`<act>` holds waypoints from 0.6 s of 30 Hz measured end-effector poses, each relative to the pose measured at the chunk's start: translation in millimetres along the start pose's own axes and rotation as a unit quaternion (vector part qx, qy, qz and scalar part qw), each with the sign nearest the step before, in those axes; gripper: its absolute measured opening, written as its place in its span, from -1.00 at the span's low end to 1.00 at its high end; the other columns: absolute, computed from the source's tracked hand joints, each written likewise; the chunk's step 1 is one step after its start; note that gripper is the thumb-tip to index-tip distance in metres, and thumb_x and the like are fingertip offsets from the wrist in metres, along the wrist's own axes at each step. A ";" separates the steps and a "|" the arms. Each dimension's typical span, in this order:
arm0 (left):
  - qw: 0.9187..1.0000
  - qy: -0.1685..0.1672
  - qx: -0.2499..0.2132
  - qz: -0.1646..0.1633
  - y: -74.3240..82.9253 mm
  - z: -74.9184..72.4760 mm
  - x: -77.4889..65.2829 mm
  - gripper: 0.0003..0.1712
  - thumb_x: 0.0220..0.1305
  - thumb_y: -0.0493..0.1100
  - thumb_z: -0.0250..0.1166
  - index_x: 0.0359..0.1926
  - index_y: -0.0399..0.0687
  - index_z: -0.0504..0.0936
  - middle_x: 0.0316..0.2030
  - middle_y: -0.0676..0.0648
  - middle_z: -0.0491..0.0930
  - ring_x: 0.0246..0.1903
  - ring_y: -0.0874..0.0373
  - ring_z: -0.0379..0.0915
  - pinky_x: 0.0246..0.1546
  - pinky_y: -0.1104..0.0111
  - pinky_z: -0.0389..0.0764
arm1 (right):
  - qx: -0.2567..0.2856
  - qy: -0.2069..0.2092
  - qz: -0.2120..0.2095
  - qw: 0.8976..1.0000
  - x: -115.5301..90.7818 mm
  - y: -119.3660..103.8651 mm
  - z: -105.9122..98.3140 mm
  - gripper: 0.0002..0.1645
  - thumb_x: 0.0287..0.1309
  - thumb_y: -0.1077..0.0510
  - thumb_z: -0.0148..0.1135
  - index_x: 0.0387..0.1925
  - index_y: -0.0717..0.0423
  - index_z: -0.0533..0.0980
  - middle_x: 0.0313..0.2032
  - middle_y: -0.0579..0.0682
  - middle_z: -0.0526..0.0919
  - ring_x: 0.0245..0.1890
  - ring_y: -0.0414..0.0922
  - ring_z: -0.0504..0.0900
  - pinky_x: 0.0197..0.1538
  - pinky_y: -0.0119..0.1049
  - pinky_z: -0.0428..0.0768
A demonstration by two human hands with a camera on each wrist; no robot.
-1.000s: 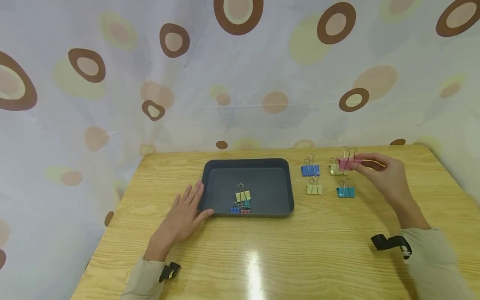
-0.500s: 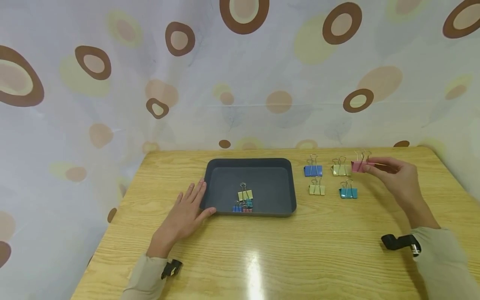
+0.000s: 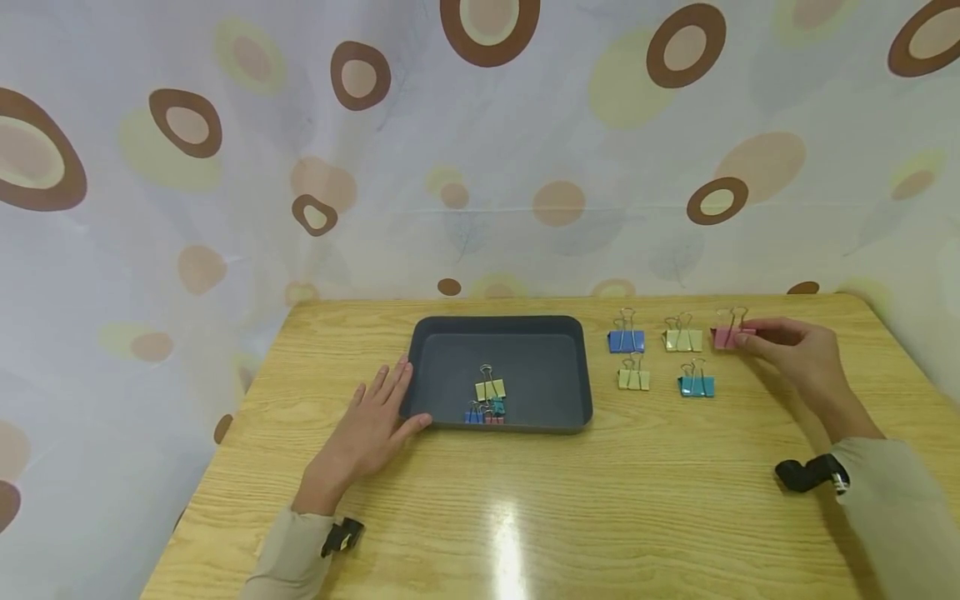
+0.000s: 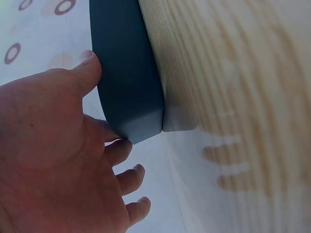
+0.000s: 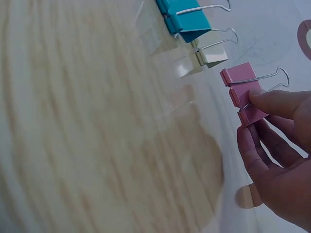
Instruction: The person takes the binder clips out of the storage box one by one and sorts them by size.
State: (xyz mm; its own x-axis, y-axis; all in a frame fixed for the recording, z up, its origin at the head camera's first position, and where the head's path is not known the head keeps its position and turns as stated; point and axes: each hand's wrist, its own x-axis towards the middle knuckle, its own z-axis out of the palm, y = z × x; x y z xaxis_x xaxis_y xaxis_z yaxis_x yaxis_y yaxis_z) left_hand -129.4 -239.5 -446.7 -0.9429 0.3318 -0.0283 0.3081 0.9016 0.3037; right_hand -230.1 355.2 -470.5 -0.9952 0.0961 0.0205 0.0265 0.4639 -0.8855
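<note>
Between thumb and fingers my right hand [image 3: 798, 354] pinches a pink binder clip [image 3: 729, 337], its wire handles pointing up, at the right end of the back row. Left of it stand a pale yellow binder clip [image 3: 683, 340] and a blue one [image 3: 626, 342]. In front are a smaller pale yellow clip [image 3: 634, 380] and a teal clip [image 3: 697, 386]. The right wrist view shows the pink clip [image 5: 243, 90] with the thumb on its face. My left hand [image 3: 367, 429] touches the near left corner of a dark grey tray [image 3: 583, 375], fingers extended.
Inside the tray, near its front wall, lie a yellow clip [image 3: 491, 389] and small blue [image 3: 474, 417], teal [image 3: 498, 406] and pink [image 3: 494, 420] ones. A patterned curtain [image 3: 495, 150] hangs behind the wooden table [image 3: 600, 500].
My right hand has carried the pink clip rightward from in front of the yellow clip, then lowered it to the right end of the back row. The left hand stays at the tray.
</note>
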 end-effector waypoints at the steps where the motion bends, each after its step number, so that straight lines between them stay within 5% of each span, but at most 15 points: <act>1: 1.000 0.000 -0.001 0.000 0.1 -0.3 -0.2 -0.04 0.55 0.24 0.08 0.62 -0.26 -0.05 0.62 -0.20 -0.14 0.56 -0.28 -0.16 0.45 -0.29 -0.02 | -0.008 -0.001 0.001 1.000 1.4 1.6 0.5 -0.46 0.26 -0.04 0.46 0.12 0.25 0.66 -0.30 -0.55 0.65 -0.24 -0.51 0.56 -0.22 -0.68 0.54; 18: 1.000 -0.004 -0.005 -0.002 1.8 -1.8 -1.3 -0.04 0.56 0.24 0.07 0.62 -0.28 -0.06 0.62 -0.22 -0.14 0.56 -0.29 -0.18 0.46 -0.29 -0.04 | -0.098 -0.015 -0.013 0.995 11.4 10.9 4.1 -0.36 0.35 -0.12 0.35 0.14 0.37 0.60 -0.33 -0.62 0.53 -0.25 -0.57 0.45 -0.24 -0.69 0.42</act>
State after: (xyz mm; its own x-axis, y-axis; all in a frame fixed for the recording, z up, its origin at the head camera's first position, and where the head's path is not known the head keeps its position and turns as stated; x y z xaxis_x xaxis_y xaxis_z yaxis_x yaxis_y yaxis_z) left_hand -127.8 -238.7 -444.4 -0.9430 0.3305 -0.0381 0.3029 0.9005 0.3121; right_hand -241.6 357.8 -481.8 -0.9981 0.0562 0.0254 0.0156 0.6295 -0.7769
